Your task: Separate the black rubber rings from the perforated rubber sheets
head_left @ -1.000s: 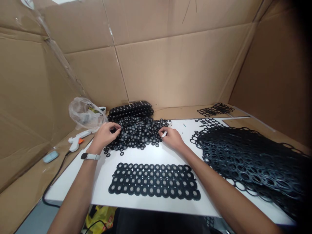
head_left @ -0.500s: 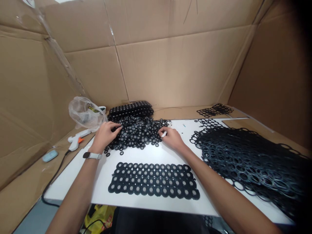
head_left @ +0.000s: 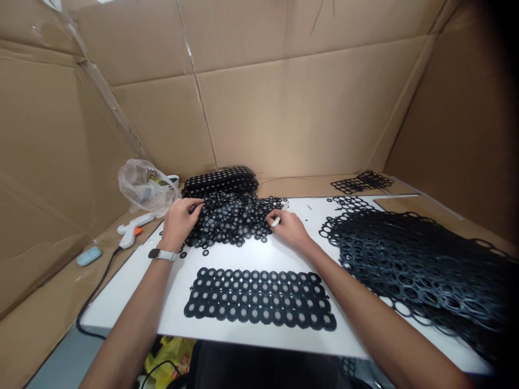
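Note:
A heap of small black rings (head_left: 229, 219) lies on the white table (head_left: 235, 255). At its left edge is my left hand (head_left: 181, 219), with thumb and forefinger tips brought together; anything between them is too small to make out. My right hand (head_left: 290, 228) rests at the heap's right side, its fingers closed around a slim white tool (head_left: 276, 222) whose kind I cannot tell. Nearer to me, a flat black panel (head_left: 259, 297) of joined discs with grey centres lies in neat rows, touched by neither hand.
A large pile of black ring mesh (head_left: 413, 265) covers the table's right side. Rolled black mesh (head_left: 221, 180) sits behind the heap. To the left are a clear plastic bag (head_left: 140, 186), a white glue gun (head_left: 132, 229) with its cord, and a light blue case (head_left: 88, 256). Cardboard walls surround the table.
My left hand has turned at the wrist, and its fingertips have risen slightly at the heap's edge. My right hand keeps its hold on the white tool. The whole view has shifted slightly.

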{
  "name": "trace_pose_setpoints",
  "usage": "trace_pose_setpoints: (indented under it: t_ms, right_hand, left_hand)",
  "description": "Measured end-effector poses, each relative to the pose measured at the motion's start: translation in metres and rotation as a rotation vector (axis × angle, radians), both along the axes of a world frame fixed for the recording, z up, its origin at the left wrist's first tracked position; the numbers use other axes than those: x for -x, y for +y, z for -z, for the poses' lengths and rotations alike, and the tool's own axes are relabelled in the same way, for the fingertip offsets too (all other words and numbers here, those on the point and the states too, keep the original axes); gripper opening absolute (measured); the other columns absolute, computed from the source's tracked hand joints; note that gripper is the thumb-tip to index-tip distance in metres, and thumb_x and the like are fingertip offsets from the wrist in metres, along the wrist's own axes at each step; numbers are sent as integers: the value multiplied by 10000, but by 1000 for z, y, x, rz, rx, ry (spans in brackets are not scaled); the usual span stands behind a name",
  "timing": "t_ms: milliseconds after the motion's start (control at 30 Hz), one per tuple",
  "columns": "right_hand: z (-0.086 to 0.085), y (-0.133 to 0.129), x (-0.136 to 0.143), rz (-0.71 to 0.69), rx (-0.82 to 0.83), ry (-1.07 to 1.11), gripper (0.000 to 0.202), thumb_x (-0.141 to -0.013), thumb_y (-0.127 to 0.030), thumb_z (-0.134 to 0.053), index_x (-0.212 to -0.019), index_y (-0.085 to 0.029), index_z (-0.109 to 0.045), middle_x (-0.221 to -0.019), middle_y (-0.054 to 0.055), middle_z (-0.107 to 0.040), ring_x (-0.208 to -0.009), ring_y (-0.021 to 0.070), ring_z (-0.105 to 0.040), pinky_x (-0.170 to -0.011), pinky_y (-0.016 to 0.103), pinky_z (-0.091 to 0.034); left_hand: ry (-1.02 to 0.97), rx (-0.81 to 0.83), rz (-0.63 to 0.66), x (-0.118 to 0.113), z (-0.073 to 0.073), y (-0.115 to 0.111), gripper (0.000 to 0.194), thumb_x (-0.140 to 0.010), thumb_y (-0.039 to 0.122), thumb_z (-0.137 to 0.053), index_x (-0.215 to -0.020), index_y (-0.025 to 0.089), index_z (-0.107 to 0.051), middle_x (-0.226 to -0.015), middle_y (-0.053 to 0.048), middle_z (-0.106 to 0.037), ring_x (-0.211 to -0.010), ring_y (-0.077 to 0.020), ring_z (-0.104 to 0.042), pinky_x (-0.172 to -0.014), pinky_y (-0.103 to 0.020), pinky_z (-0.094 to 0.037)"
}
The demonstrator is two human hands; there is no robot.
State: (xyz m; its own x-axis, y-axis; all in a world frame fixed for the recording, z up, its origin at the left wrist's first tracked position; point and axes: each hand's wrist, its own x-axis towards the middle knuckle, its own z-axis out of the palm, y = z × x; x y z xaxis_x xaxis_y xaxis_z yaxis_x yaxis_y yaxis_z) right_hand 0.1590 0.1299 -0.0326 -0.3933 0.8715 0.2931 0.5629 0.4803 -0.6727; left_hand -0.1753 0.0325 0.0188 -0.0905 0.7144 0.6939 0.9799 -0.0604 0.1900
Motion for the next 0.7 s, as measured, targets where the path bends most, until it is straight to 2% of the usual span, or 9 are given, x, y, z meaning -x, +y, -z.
trace_pose_setpoints:
  t_ms: [200, 433, 700]
  right_hand:
    - [-3, -2, 1, 25, 16, -40, 233, -920, -194, -630, -1050, -260, -811, -1079, 6, -800, -936, 201, -700, -786, 253, -443]
    - [-5, -3, 2, 41, 28, -69, 237, -945, -216, -611, -1065, -265, -810, -1068, 14, -801, -949, 213, -707, -836, 267, -455]
    - [-4, -3, 1, 28, 33, -41, 243, -922, -195, -619, -1053, -270, -808, -1083, 1, -800, -945, 207, -702, -805, 258, -452]
  left_hand:
    - [-4, -102, -58, -9, 3, 6, 220, -1029, 317, -643, -1125, 221, -817, -1080, -49, -819, -1012, -278, -702, -913, -398, -529]
    - [0, -19, -52, -7, 9, 14, 230, -1041, 315, -621, -1116, 251, -828, -1098, -39, -824, -1012, -282, -690, -888, -408, -531]
    - [31, -7, -27, -15, 10, 18, 235, -1041, 296, -621, -1138, 239, -828, -1094, -50, -823, -1032, -289, -687, -885, -409, -535]
